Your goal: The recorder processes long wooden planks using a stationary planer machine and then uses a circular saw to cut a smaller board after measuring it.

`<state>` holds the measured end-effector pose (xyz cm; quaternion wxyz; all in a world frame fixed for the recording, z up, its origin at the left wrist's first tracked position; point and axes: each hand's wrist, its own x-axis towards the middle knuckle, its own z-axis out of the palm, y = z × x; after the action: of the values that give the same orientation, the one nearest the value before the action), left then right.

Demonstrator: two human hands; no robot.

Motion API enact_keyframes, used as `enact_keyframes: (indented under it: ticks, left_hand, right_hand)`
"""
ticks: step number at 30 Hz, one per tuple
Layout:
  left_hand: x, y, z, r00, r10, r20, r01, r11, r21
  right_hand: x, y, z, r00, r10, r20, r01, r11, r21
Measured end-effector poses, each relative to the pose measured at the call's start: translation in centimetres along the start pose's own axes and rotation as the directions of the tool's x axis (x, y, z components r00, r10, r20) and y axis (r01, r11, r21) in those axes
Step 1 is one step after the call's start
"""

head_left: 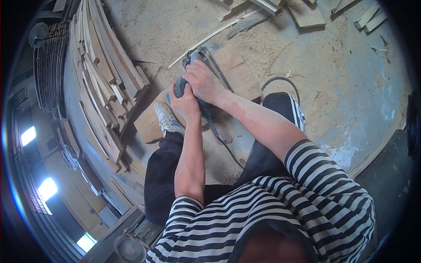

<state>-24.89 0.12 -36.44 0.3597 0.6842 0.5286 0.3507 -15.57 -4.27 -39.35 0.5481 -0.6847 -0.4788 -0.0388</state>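
A corded hand power tool [180, 86], with a dark grey body and blue parts, is in front of me between my knees; its exact kind is hard to make out. My left hand [186, 104] is closed around its near, rounded part. Farther along the body, my right hand [202, 79] grips it near the front end, its fingers partly hiding the tool. A flat brown wooden board [239, 72] lies beside and partly beneath the tool. The tool's underside is hidden.
A black cord [228, 149] trails from the tool. Long timber strips [98, 65] are stacked at left. Wood offcuts [305, 13] lie at the far side on the sawdust-covered floor [324, 74]. My left shoe [165, 117] stands near another brown board [148, 124].
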Motion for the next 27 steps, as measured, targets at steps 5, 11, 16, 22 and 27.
enact_keyframes:
  ticks: [5, 11, 16, 22, 27]
  left_hand:
    - [1.1, 0.0, 0.6, 1.000, -0.002, -0.022, 0.002, 1.000, 0.030]
    - [3.8, 0.1, 1.9, 1.000, 0.021, -0.023, -0.020, 0.999, 0.037]
    - [4.1, 0.2, 1.9, 0.997, 0.047, -0.056, -0.043, 0.996, 0.076]
    - [4.0, -0.7, 2.0, 0.975, 0.192, -0.109, -0.162, 0.958, 0.238]
    - [3.4, -0.3, 1.9, 0.990, 0.102, -0.095, -0.093, 0.991, 0.099]
  right_hand:
    - [0.9, 0.6, 0.5, 1.000, -0.003, 0.019, 0.003, 1.000, -0.014]
    - [3.4, 1.8, 1.1, 0.999, -0.032, 0.025, 0.033, 0.999, -0.028]
    - [3.8, 1.6, 0.5, 0.985, -0.172, -0.021, 0.170, 0.982, -0.076]
    - [2.4, 7.8, -7.1, 0.978, -0.053, -0.202, 0.054, 0.999, 0.002]
    - [-7.8, 14.8, -19.6, 0.957, 0.288, -0.032, -0.285, 0.917, -0.278]
